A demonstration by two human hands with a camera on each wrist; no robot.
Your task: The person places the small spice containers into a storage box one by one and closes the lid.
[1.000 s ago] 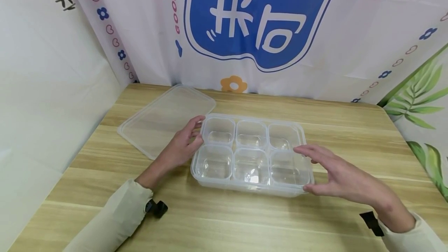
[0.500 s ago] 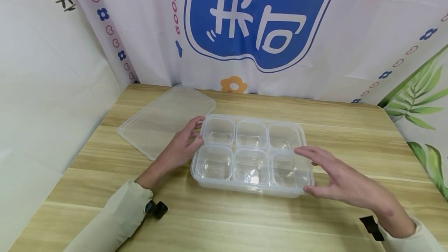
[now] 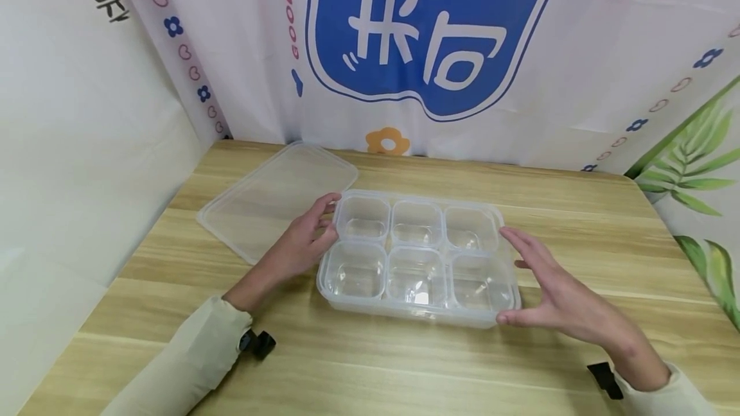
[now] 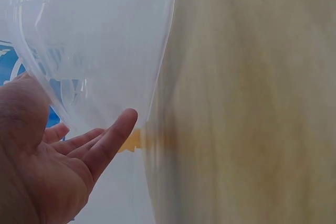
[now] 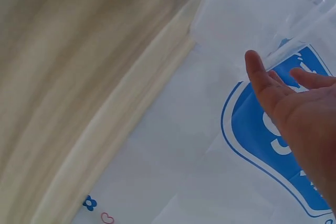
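Observation:
A clear plastic storage box (image 3: pixel 413 316) sits on the wooden table, holding several small clear square containers (image 3: pixel 416 271) in two rows. At its left end is my left hand (image 3: pixel 300 239), fingertips and thumb against the side; in the left wrist view the fingers (image 4: pixel 113 137) extend loosely along the box wall (image 4: pixel 110 35). My right hand (image 3: pixel 563 294) spreads at the right end, the index finger near the far corner and the thumb at the near corner. The right wrist view shows its fingers (image 5: pixel 262 85) nearly straight beside the box (image 5: pixel 247 19).
A flat translucent lid (image 3: pixel 266 204) lies on the table (image 3: pixel 347 371), behind and left of the box. A white printed cloth (image 3: pixel 248 37) hangs along the back edge, with white sheets at both sides. Black wrist straps (image 3: pixel 259 344) show at the cuffs.
My right hand's fingers have drawn back from over the right compartments to the box's right edge. The left hand and the lid stay about where they were.

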